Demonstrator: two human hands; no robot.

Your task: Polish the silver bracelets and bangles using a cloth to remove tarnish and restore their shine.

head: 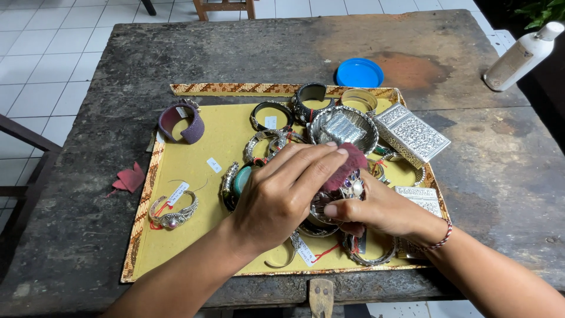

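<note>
My left hand [282,194] presses a dark red cloth pad [348,165] onto a silver bracelet set with stones [347,191]. My right hand [379,209] holds that bracelet from below, thumb on its rim. Both hands hover over the yellow tray [194,165] with a patterned border. Around them lie several silver bangles, one with a teal stone [235,179], and a round silver dish [344,126] just beyond my fingers.
A purple cuff [181,122] and a tagged silver bangle [172,212] lie at the tray's left. An engraved silver box [412,134] sits at the right. On the dark wooden table are a blue lid [359,72], a white bottle [521,56] and a red cloth scrap [129,178].
</note>
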